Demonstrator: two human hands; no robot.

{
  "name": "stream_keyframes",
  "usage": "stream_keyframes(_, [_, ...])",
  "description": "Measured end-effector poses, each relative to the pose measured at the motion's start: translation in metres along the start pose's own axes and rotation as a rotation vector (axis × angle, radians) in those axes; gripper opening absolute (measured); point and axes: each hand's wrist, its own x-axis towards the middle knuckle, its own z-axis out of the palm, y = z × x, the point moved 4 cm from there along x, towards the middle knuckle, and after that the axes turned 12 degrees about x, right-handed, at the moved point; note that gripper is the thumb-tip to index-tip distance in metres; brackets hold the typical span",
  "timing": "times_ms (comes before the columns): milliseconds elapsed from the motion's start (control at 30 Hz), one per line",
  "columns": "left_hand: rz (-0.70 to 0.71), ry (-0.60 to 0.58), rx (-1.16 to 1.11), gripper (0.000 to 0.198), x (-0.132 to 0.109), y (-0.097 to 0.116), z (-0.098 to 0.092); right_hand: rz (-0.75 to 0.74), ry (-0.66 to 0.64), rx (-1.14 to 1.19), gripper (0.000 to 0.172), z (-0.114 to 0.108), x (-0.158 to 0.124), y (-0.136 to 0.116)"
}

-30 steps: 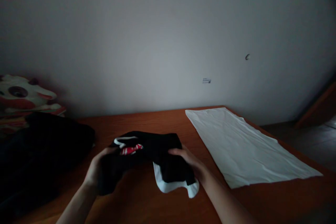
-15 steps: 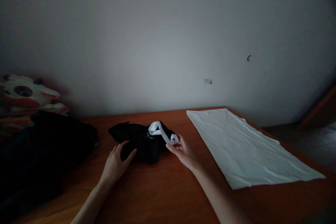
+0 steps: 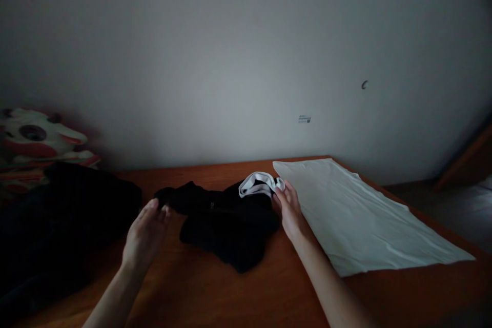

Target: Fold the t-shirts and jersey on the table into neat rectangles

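Note:
A black garment point(image 3: 230, 225) with a white band point(image 3: 255, 184) lies crumpled on the brown wooden surface; its exact kind is not clear. My left hand point(image 3: 145, 233) pinches the dark left end of it between thumb and fingers. On the other side, my right hand point(image 3: 289, 209) is closed on the white band at the garment's upper right. The cloth stretches between both hands, and its lower part spreads toward me. A small light mark shows near the middle of the black fabric.
A white cloth point(image 3: 357, 215) is spread flat on the right of the wooden surface point(image 3: 215, 297). At the left lies a dark heap of fabric point(image 3: 69, 225), with a cow-like plush toy point(image 3: 42, 136) behind it. A pale wall point(image 3: 230, 61) stands at the back.
My left hand has moved left and taken hold of the garment's left end. My right hand has moved right and slightly up with the white band. The black cloth has spread wider.

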Motion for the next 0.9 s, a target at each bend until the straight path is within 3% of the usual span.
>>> stream_keyframes(100, [-0.013, 0.097, -0.039, 0.016, -0.001, -0.006, -0.003, -0.239, -0.075, -0.371, 0.054, 0.005, -0.01, -0.009])
stream_keyframes(167, [0.055, 0.139, 0.128, 0.046, -0.005, -0.014, -0.002, -0.401, -0.176, -0.619, 0.042, 0.014, -0.022, -0.013])
stream_keyframes(233, [0.195, 0.102, 0.437, 0.081, -0.011, -0.021, 0.006, -0.495, -0.285, -0.807, 0.035, 0.022, -0.034, -0.014])
stream_keyframes(267, [0.276, 0.06, 0.596, 0.088, -0.015, -0.023, 0.011, -0.497, -0.337, -0.875, 0.034, 0.025, -0.038, -0.013])
stream_keyframes(300, [0.364, 0.008, 0.739, 0.086, -0.019, -0.024, 0.017, -0.479, -0.391, -0.929, 0.035, 0.027, -0.042, -0.011])
stream_keyframes(433, [0.658, -0.241, 1.152, 0.045, -0.038, -0.017, 0.034, -0.387, -0.602, -1.048, 0.034, 0.031, -0.051, -0.005])
stream_keyframes(500, [0.692, -0.391, 1.263, 0.046, -0.045, -0.013, 0.038, -0.376, -0.656, -1.048, 0.032, 0.033, -0.053, -0.006])
stream_keyframes(600, [0.619, -0.574, 1.351, 0.057, -0.052, -0.013, 0.04, -0.376, -0.695, -1.019, 0.031, 0.039, -0.058, -0.013])
stream_keyframes(733, [0.625, -0.66, 1.365, 0.06, -0.054, -0.018, 0.041, -0.414, -0.863, -1.008, 0.043, 0.052, -0.07, -0.02])
stream_keyframes(800, [0.652, -0.656, 1.352, 0.045, -0.052, -0.022, 0.042, -0.416, -0.931, -0.961, 0.033, 0.056, -0.074, -0.021])
stream_keyframes(900, [0.651, -0.556, 1.315, 0.024, -0.049, -0.024, 0.042, -0.29, -0.876, -0.795, 0.026, 0.058, -0.071, -0.019])
